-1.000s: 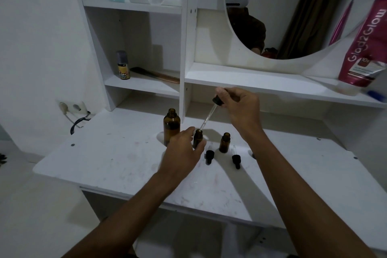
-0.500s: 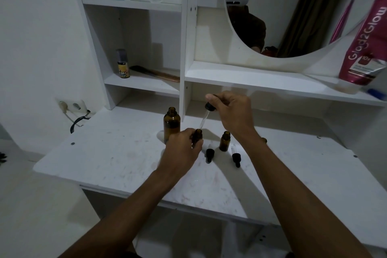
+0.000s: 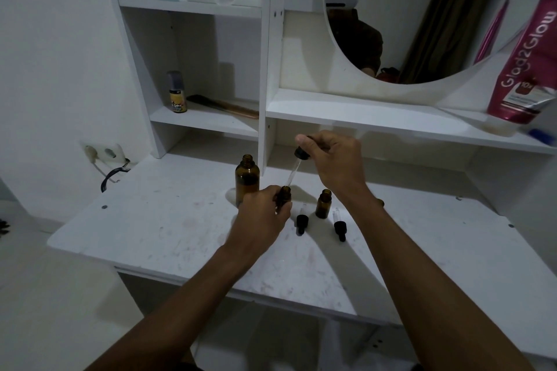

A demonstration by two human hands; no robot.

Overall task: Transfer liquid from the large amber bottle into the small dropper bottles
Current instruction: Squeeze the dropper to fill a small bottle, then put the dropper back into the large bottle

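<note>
Large bottle: big round amber glass bottle (image 3: 247, 181), uncapped, upright on white scuffed desktop (image 3: 150, 220), just behind L hand. Liquid level not readable.
Small bottle in work: small amber glass dropper bottle (image 3: 284, 194), upright on desk, open.
L hand (image 3: 262, 217): fingers wrapped round that small bottle's body, steadying it.
R hand (image 3: 334, 159): thumb + fingers pinch the black rubber bulb of the clear glass pipette dropper (image 3: 294, 172), which is tilted with its tip at the small bottle's mouth. Can't tell if the tip is inside.
Handling, small bottle: prob. light, stiff, smooth glass, tips easily; hold low on the body w/ a wrap grip, as now.
Handling, dropper: thin glass tube looks fragile, so keep hold on bulb/collar only. The soft bulb will likely dose w/ a gentle squeeze.
Handling, large bottle: heavier, breakable; grip at mid-body.
Count, large amber: 1.
Count, small amber: 2 sure, the held one + a second open small amber bottle (image 3: 323, 204) to its right. A brownish bit by the R wrist is unclear.
Count, droppers: 3, i.e. 1 held + 2 lying on desk, one black-capped (image 3: 301, 221) and another (image 3: 340, 224).
</note>
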